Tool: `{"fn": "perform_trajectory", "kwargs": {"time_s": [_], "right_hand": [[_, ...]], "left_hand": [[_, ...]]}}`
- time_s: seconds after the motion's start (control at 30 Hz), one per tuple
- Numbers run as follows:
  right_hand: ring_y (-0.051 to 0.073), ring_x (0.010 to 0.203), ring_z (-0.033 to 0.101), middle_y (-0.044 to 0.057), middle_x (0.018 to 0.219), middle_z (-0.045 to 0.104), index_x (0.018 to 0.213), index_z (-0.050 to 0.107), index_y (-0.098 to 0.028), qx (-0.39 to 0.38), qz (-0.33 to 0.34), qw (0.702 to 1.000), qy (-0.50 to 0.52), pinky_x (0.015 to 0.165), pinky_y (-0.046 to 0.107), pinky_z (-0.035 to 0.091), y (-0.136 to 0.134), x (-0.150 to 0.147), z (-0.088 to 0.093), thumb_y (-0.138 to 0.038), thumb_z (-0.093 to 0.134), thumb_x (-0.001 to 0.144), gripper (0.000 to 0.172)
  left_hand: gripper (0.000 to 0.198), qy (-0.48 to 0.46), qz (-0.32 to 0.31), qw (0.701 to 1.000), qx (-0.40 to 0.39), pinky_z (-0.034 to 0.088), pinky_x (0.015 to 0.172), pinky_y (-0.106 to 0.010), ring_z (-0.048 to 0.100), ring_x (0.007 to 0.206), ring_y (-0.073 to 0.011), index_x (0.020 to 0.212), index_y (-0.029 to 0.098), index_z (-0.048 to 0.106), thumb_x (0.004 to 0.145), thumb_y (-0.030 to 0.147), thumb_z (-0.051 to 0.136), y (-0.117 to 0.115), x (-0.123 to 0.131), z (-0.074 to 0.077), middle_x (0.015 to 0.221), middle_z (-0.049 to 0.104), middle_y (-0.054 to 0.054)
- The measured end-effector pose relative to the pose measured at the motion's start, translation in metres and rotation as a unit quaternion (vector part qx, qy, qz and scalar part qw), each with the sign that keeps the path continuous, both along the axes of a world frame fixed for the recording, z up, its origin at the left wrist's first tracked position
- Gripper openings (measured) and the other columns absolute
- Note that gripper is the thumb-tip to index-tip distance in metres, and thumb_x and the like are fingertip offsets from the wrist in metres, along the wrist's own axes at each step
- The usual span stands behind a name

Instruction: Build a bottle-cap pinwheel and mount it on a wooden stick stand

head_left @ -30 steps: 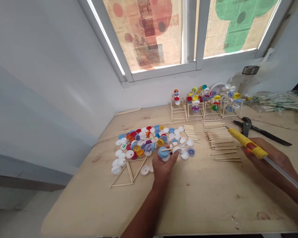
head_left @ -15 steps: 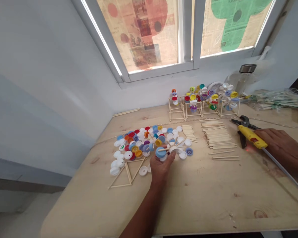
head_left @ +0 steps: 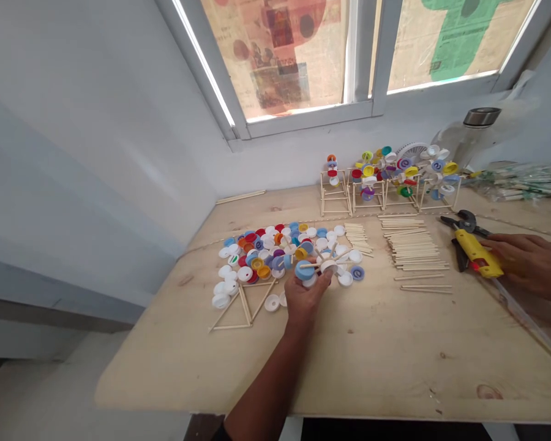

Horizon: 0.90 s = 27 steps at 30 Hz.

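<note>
Plywood table (head_left: pixel 371 373) ran open from its near edge up to the hands, with the grey wall close along its left side. Further back the room narrowed: a pile of bottle caps (head_left: pixel 261 254) lay at the left, a stick triangle (head_left: pixel 239 309) just in front of it, rows of loose sticks (head_left: pixel 417 251) in the middle and finished wheels (head_left: pixel 388 177) on stands under the window.

The left hand (head_left: pixel 305 297) pinched a cap-and-stick wheel (head_left: pixel 327 266) in its fingertips at the near rim of the cap pile, spokes fanning outward.

The right hand (head_left: pixel 530 263) lay curled against the rear of a yellow glue gun (head_left: pixel 478 254); whether it clasped it could not be told. The gun's long axis ran from far-left to near-right, with the nozzle toward the pliers (head_left: pixel 466 220) and the glue stick (head_left: pixel 530 321) trailing toward the near right.
</note>
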State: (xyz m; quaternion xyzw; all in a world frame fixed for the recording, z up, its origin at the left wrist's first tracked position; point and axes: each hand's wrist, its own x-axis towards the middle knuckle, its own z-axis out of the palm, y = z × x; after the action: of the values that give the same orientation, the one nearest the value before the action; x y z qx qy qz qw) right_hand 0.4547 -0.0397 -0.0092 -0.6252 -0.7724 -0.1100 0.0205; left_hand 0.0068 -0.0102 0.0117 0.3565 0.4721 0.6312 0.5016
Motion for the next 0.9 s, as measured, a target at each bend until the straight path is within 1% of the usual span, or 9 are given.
{"fn": "perform_trajectory", "kwargs": {"time_s": [0.1, 0.17, 0.27, 0.3, 0.4, 0.5, 0.63, 0.77, 0.9], "right_hand": [[0.028, 0.115, 0.053, 0.016, 0.128, 0.059, 0.112, 0.065, -0.019, 0.021, 0.003, 0.999, 0.025, 0.091, 0.040, 0.041, -0.002, -0.016, 0.017, -0.034, 0.050, 0.077, 0.041], [0.029, 0.113, 0.054, 0.017, 0.124, 0.061, 0.112, 0.065, -0.018, 0.071, 0.042, 0.996, 0.037, 0.092, 0.042, 0.040, -0.003, -0.041, 0.032, -0.039, 0.047, 0.082, 0.041], [0.027, 0.096, 0.062, 0.015, 0.103, 0.068, 0.101, 0.065, -0.019, 0.131, 0.073, 0.985, 0.083, 0.083, 0.039, 0.044, -0.001, -0.095, 0.054, -0.046, 0.042, 0.088, 0.038], [0.025, 0.087, 0.064, 0.013, 0.094, 0.069, 0.092, 0.065, -0.020, 0.142, 0.061, 0.982, 0.111, 0.076, 0.037, 0.045, 0.001, -0.114, 0.060, -0.046, 0.041, 0.088, 0.035], [0.019, 0.067, 0.062, 0.006, 0.075, 0.068, 0.075, 0.059, -0.022, 0.085, 0.023, 0.971, 0.221, 0.063, 0.030, 0.043, 0.010, -0.169, 0.069, -0.045, 0.045, 0.086, 0.029], [0.017, 0.066, 0.063, 0.003, 0.073, 0.068, 0.079, 0.058, -0.022, -0.008, 0.029, 0.949, 0.315, 0.063, 0.027, 0.042, 0.022, -0.213, 0.064, -0.043, 0.049, 0.085, 0.024], [0.014, 0.056, 0.057, -0.001, 0.061, 0.063, 0.074, 0.057, -0.022, -0.070, 0.049, 0.930, 0.357, 0.055, 0.025, 0.037, 0.039, -0.254, 0.045, -0.044, 0.045, 0.087, 0.028], [0.014, 0.052, 0.055, -0.001, 0.057, 0.061, 0.067, 0.056, -0.022, -0.037, 0.001, 0.926, 0.375, 0.053, 0.025, 0.036, 0.046, -0.272, 0.025, -0.043, 0.041, 0.089, 0.034], [0.016, 0.058, 0.060, 0.001, 0.068, 0.067, 0.082, 0.061, -0.022, -0.007, -0.040, 0.924, 0.381, 0.055, 0.026, 0.040, 0.044, -0.274, 0.009, -0.037, 0.043, 0.087, 0.024]], "left_hand": [[0.041, -0.018, 0.008, 1.000, -0.001, 0.050, 0.056, -0.024, 0.059, 0.054, -0.0117, 0.084, 0.013, 0.069, 0.051, 0.032, 0.086, 0.000, 0.001, 0.002, 0.064, 0.067, -0.001], [0.043, -0.024, 0.000, 1.000, -0.005, 0.051, 0.057, -0.024, 0.060, 0.055, -0.0121, 0.084, 0.013, 0.069, 0.050, 0.033, 0.086, 0.000, 0.000, 0.003, 0.066, 0.068, -0.002], [0.046, -0.024, -0.010, 1.000, -0.012, 0.052, 0.058, -0.026, 0.061, 0.056, -0.0133, 0.083, 0.012, 0.069, 0.047, 0.034, 0.087, 0.000, 0.000, 0.004, 0.067, 0.068, -0.003], [0.047, -0.026, -0.005, 1.000, -0.011, 0.052, 0.058, -0.026, 0.061, 0.056, -0.0133, 0.083, 0.012, 0.069, 0.047, 0.034, 0.087, 0.000, 0.000, 0.004, 0.067, 0.068, -0.003], [0.046, -0.036, 0.023, 0.999, -0.002, 0.051, 0.057, -0.025, 0.060, 0.055, -0.0121, 0.084, 0.012, 0.069, 0.048, 0.035, 0.086, 0.000, 0.001, 0.003, 0.068, 0.069, -0.003], [0.046, -0.032, 0.032, 0.999, 0.001, 0.051, 0.058, -0.025, 0.060, 0.055, -0.0116, 0.086, 0.012, 0.069, 0.050, 0.035, 0.085, 0.000, 0.001, 0.003, 0.066, 0.068, -0.002], [0.047, -0.030, 0.029, 0.999, 0.008, 0.051, 0.059, -0.026, 0.061, 0.055, -0.0122, 0.086, 0.013, 0.068, 0.050, 0.037, 0.085, 0.001, 0.000, 0.002, 0.067, 0.068, -0.002], [0.045, -0.038, 0.037, 0.998, 0.021, 0.052, 0.058, -0.026, 0.062, 0.057, -0.0130, 0.085, 0.013, 0.067, 0.051, 0.038, 0.085, 0.002, -0.001, 0.002, 0.068, 0.069, -0.003], [0.043, -0.053, 0.032, 0.998, 0.017, 0.051, 0.058, -0.024, 0.060, 0.057, -0.0117, 0.085, 0.014, 0.067, 0.052, 0.035, 0.084, 0.001, -0.001, 0.004, 0.067, 0.068, -0.001]]}}
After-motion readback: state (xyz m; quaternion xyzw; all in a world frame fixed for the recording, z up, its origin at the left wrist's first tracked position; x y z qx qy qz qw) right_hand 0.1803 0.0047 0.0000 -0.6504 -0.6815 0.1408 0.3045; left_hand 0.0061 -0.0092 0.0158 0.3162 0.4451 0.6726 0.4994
